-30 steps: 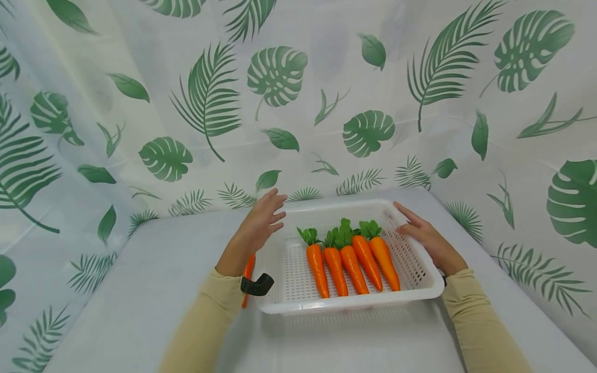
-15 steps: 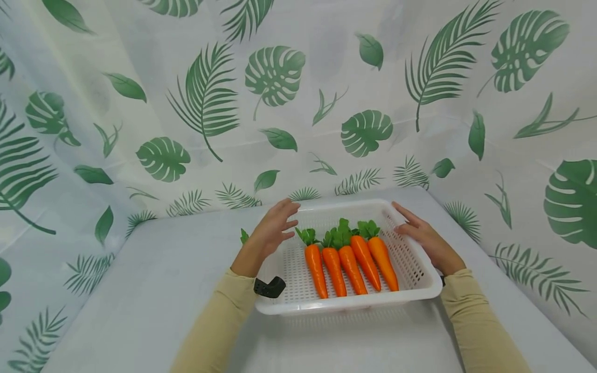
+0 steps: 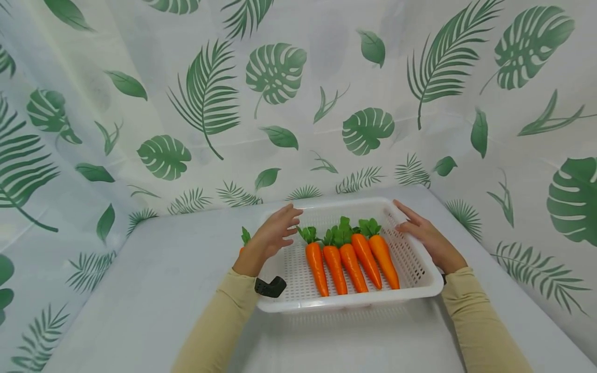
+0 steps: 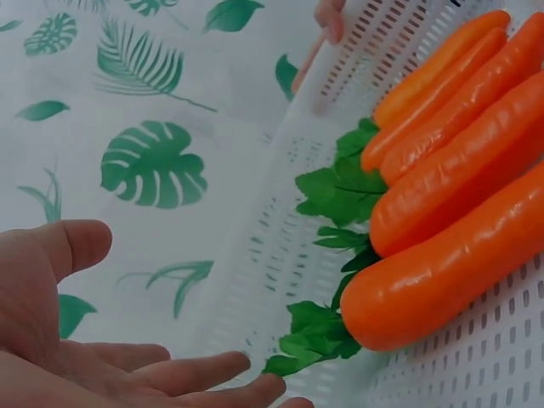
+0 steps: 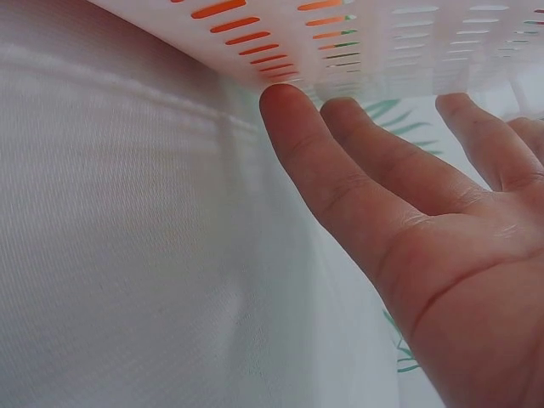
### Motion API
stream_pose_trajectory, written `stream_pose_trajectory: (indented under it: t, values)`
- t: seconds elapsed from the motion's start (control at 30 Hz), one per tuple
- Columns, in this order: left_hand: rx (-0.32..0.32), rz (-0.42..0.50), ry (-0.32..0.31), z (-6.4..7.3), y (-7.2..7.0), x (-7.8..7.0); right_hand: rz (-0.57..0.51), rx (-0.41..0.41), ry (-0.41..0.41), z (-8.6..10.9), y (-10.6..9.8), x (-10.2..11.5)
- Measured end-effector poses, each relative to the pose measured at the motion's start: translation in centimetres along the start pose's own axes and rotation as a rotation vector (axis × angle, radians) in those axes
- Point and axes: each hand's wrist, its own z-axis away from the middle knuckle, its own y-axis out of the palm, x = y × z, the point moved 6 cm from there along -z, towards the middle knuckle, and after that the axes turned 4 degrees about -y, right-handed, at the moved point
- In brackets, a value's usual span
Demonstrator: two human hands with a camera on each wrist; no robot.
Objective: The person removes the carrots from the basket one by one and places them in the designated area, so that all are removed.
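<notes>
A white perforated plastic basket [image 3: 350, 302] stands on the table with several orange carrots [image 3: 352, 268] with green leafy tops side by side in it. My left hand [image 3: 270, 235] hovers over the basket's left rim, fingers spread and holding nothing. In the left wrist view, that hand [image 4: 127, 348] is close to the leaves [image 4: 310, 340] of the nearest carrot. My right hand [image 3: 431, 241] holds the basket's right rim, thumb on the inner side. The right wrist view shows its fingers [image 5: 340, 178] against the outer wall. Another carrot [image 3: 242, 250] lies left of the basket, mostly hidden behind my left forearm.
A pale cloth covers the table [image 3: 154, 290]. Leaf-printed white curtains [image 3: 317, 77] rise behind it and along both sides. A black camera mount [image 3: 270, 286] sits on my left wrist, over the basket's left edge.
My left hand has moved right and slightly down, over the basket's left rim. The leafy top of the carrot outside now shows instead of its lower end. Right hand and basket stay put.
</notes>
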Motion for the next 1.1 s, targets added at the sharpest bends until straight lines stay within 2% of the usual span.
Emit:
stream_pose_trajectory:
  t: [0.1, 0.3, 0.43, 0.63, 0.9, 1.1]
  values:
    - [-0.009, -0.012, -0.014, 0.0, -0.1, 0.2, 0.012, 0.0, 0.009, 0.0, 0.1, 0.0]
    - [-0.065, -0.024, -0.06, -0.2, 0.3, 0.2, 0.032, -0.008, 0.019, 0.2, 0.0, 0.1]
    - [-0.066, -0.042, -0.102, -0.5, 0.5, 0.7, 0.014, -0.001, 0.007, 0.2, 0.1, 0.2]
    - [-0.075, 0.021, -0.186, -1.1, 0.4, 1.6, 0.002, 0.005, -0.009, 0.0, 0.2, 0.2]
    - [-0.16, 0.107, -0.253, -0.9, -0.2, 2.5, 0.0, 0.003, 0.003, 0.0, 0.2, 0.2]
    - [-0.135, 0.073, -0.325, -1.0, 0.3, 3.2, 0.009, -0.003, 0.015, 0.1, 0.1, 0.0]
